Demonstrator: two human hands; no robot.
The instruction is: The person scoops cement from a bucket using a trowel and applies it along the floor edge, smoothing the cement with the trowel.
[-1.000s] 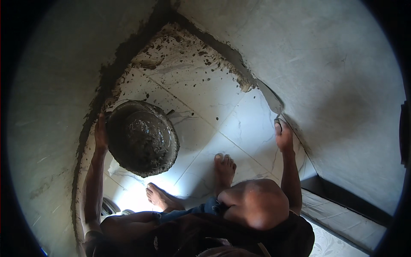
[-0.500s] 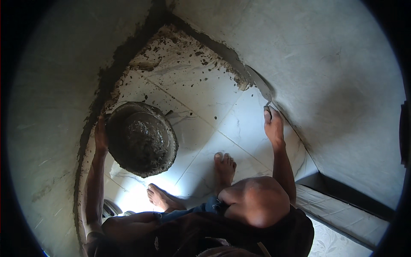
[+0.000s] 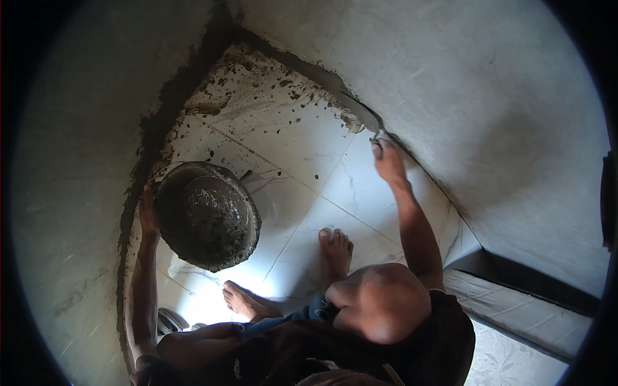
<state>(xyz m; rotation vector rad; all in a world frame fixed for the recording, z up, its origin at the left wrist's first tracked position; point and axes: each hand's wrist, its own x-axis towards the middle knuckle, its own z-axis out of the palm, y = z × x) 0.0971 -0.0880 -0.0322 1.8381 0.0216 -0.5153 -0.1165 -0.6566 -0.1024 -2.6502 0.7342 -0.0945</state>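
Note:
My right hand is closed around the handle of a trowel. The trowel's grey blade lies against the strip of wet mortar at the foot of the right wall. At the left, a round, mortar-crusted bucket stands on the floor, with wet mortar inside. My left hand rests along the bucket's left side, between it and the left wall, fingers stretched out. Whether its palm presses on the bucket or the wall cannot be made out.
Mortar also runs along the base of the left wall. Crumbs and smears of mortar dot the far white tiles. My bare feet are on the tiles behind the bucket. A tiled ledge is at the lower right.
My right hand has slid the trowel along the right wall toward the far corner. The left hand stays beside the bucket. The whole view has shifted slightly.

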